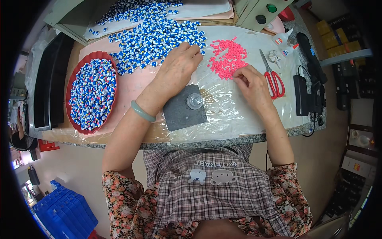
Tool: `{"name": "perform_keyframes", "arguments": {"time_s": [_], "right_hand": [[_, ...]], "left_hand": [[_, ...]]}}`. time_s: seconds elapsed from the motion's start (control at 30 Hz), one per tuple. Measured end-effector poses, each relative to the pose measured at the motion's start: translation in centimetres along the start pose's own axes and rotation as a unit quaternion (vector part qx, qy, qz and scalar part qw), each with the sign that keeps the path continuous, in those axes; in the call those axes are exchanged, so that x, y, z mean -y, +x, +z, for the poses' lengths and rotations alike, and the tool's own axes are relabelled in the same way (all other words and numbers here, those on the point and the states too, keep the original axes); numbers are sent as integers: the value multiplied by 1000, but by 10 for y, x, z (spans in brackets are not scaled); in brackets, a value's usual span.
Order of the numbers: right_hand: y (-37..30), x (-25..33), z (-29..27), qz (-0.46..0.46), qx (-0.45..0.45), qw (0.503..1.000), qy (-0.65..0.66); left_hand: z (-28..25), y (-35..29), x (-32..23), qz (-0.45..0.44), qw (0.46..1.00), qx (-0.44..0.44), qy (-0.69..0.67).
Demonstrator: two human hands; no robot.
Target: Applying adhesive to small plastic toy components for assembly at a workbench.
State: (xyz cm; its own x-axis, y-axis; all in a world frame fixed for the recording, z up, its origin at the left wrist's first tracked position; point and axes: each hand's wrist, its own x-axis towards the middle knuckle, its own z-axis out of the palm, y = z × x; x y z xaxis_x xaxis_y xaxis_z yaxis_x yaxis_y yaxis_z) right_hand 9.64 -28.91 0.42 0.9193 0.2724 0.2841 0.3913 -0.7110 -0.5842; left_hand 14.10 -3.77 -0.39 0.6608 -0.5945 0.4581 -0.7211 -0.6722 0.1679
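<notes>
My left hand (178, 65) is at the right edge of a large spread of small blue-and-white pieces (155, 38), its fingers curled and closed. Whatever those fingers hold is hidden behind the hand. At the lower right of a patch of small bright pink pieces (227, 57), my right hand (251, 83) has its thumb and fingertips drawn together in a pinch; what is between them is too small to make out. Below my left hand lies a dark grey square slab (179, 113) with a small clear round container (195, 101) on its right part.
A red scalloped tray (70, 85) full of blue-and-white pieces with pink bits stands at the left. Red-handled scissors (274, 83), small white bottles (283, 36) and black adapters with cables (300, 89) lie at the right. Clear plastic sheeting (234, 123) covers the table.
</notes>
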Motion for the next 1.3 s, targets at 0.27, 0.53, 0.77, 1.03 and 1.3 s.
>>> {"name": "perform_keyframes", "arguments": {"time_s": [0.27,0.53,0.77,1.03,1.3], "right_hand": [[-1,2,7,10,23,999,-38],[4,0,-2,-40,75,994,-65],[2,12,-6,-69,99,989,-87],[3,13,-1,-30,97,994,-26],[-4,17,5,181,157,886,396]], "left_hand": [[0,-4,5,-3,1000,-10,-12],[-2,-8,10,-9,1000,-15,-20],[-9,-15,14,-33,998,-20,-44],[-8,-18,20,-65,991,-27,-115],[-12,-21,15,-92,985,-68,-131]]}}
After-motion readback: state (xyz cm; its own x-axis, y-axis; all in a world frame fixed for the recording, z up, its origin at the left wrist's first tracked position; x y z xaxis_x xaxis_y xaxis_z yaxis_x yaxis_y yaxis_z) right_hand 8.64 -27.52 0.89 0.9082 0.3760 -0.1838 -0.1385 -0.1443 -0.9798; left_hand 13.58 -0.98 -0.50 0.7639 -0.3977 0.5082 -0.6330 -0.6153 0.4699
